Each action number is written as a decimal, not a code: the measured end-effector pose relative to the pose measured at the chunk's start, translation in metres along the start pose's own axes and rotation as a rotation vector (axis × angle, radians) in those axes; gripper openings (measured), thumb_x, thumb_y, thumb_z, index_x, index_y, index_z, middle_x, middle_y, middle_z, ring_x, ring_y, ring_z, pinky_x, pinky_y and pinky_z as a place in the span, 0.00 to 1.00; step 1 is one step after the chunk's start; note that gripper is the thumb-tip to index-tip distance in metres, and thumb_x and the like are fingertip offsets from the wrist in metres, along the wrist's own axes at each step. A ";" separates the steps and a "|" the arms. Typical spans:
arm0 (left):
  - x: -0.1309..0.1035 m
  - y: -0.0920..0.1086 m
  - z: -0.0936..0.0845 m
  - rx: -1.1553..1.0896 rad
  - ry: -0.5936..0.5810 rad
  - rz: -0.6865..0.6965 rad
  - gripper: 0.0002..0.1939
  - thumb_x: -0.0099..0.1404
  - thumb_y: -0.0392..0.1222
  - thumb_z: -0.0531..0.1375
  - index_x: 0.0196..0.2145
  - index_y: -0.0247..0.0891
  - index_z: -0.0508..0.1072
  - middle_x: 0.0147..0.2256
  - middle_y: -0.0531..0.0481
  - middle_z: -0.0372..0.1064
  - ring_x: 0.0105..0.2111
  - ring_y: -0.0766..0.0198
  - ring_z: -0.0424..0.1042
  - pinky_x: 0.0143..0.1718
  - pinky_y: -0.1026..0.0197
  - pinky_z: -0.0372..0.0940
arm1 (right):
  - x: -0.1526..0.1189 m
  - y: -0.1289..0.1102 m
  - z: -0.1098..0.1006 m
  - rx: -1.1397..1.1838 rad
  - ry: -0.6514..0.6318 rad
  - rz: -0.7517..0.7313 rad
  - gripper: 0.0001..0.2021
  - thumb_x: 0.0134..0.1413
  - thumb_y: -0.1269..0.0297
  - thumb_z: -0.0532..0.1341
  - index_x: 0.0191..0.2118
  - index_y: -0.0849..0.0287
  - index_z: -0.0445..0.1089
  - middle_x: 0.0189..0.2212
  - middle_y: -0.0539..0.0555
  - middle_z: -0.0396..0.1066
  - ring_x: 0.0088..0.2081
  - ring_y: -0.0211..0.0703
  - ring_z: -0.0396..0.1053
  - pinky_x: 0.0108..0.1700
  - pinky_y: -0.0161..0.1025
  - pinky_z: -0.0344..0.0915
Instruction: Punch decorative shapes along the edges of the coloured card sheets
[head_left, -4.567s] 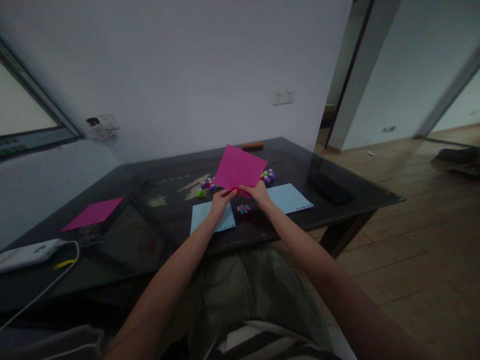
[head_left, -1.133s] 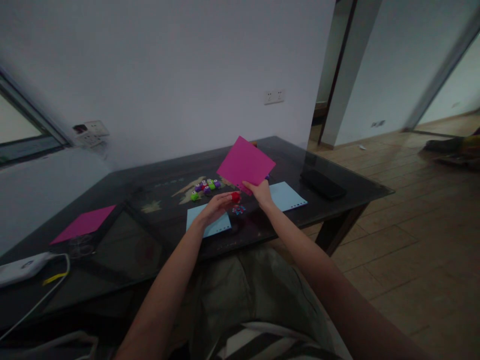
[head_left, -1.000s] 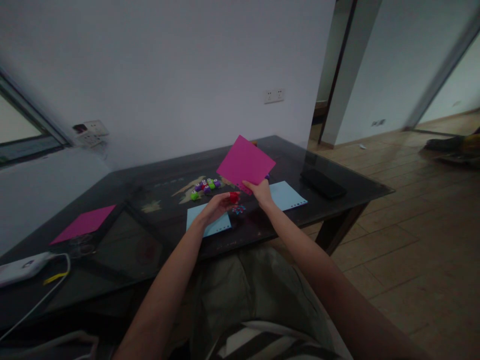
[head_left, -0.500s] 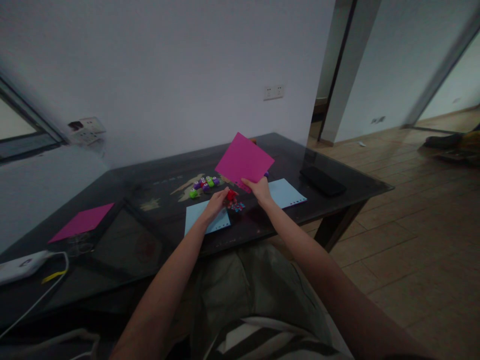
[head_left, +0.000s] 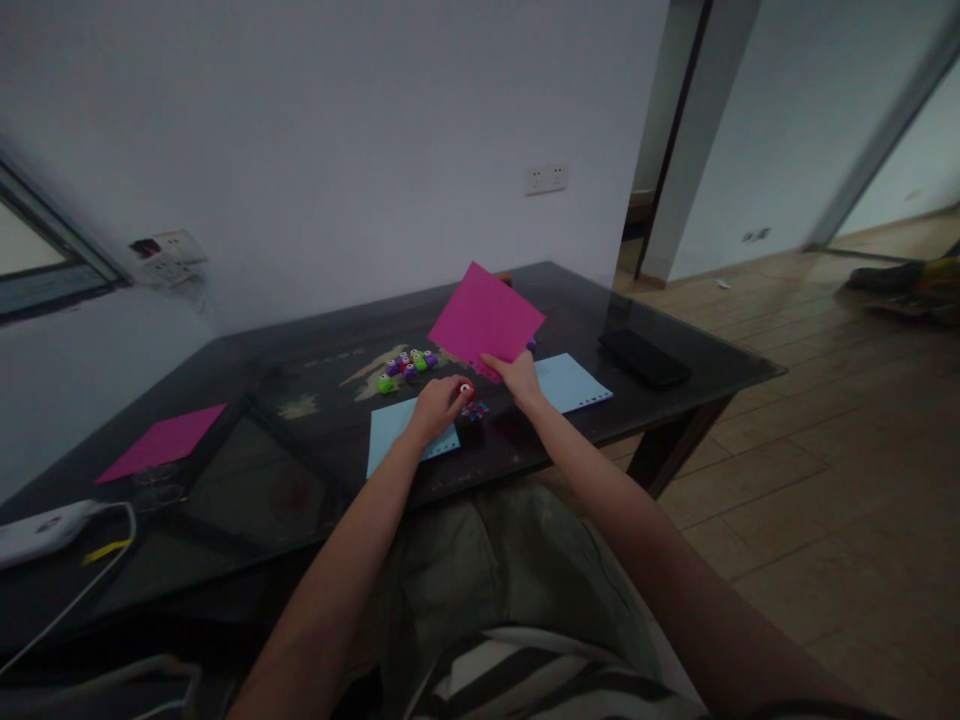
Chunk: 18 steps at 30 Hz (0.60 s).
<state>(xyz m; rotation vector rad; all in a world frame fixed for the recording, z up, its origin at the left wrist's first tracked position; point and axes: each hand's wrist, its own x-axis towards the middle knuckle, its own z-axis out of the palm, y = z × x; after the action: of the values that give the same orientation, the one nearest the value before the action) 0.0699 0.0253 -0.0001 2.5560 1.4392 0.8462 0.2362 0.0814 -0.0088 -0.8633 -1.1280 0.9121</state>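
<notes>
My left hand (head_left: 433, 410) is drawn narrow, thumb and fingers closed on a small red toy (head_left: 466, 389), while my right hand (head_left: 521, 378) pinches a pink sheet (head_left: 487, 315), thumb on its face. The sheet is raised over the dark table (head_left: 337, 430) at twelve o'clock from me; the toy is just beside it, at about seven o'clock from its middle.

I judge the step in hand to be steadying the sheet by its holed edge while handling the toy next to it. The next move seems to call for a light, exact pinch on the left and a right grip that doesn't bend the paper.

The sheet stands tilted like a diamond: one corner points to twelve, others to nine and three, and the lowest part runs in by my right hand. It looks nearly square, so I cannot tell its long axis. The toy is roundish, its white eye facing up, with no clear long axis.

Small coloured bits (head_left: 475, 411) lie at five o'clock from the toy, a cluster of round toys (head_left: 412, 362) at eleven from me, and pale blue sheets (head_left: 390, 430) at eleven and one
</notes>
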 end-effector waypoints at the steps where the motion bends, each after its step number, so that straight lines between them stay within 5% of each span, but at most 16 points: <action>1: 0.000 0.000 0.001 0.008 -0.004 0.006 0.17 0.67 0.50 0.47 0.39 0.38 0.70 0.33 0.46 0.70 0.36 0.57 0.67 0.43 0.56 0.57 | 0.000 0.000 0.000 0.003 -0.001 -0.004 0.22 0.34 0.60 0.69 0.39 0.64 0.70 0.40 0.60 0.74 0.40 0.45 0.71 0.47 0.44 0.67; 10: 0.001 -0.002 0.002 -0.287 0.086 -0.119 0.13 0.64 0.50 0.51 0.36 0.40 0.69 0.33 0.47 0.68 0.38 0.56 0.64 0.48 0.57 0.53 | -0.002 -0.004 0.001 -0.009 0.009 -0.011 0.21 0.35 0.61 0.69 0.39 0.65 0.71 0.39 0.60 0.75 0.37 0.44 0.72 0.45 0.43 0.67; 18: 0.002 -0.003 0.003 -0.383 0.142 -0.151 0.13 0.63 0.49 0.54 0.38 0.39 0.69 0.34 0.48 0.68 0.35 0.60 0.66 0.40 0.62 0.58 | 0.001 0.001 0.000 -0.011 0.032 -0.013 0.19 0.39 0.61 0.66 0.40 0.65 0.71 0.39 0.60 0.75 0.38 0.44 0.72 0.46 0.43 0.66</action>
<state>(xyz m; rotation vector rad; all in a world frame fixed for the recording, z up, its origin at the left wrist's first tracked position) 0.0700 0.0288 -0.0027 2.1180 1.3289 1.1678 0.2366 0.0823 -0.0095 -0.8757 -1.1110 0.8794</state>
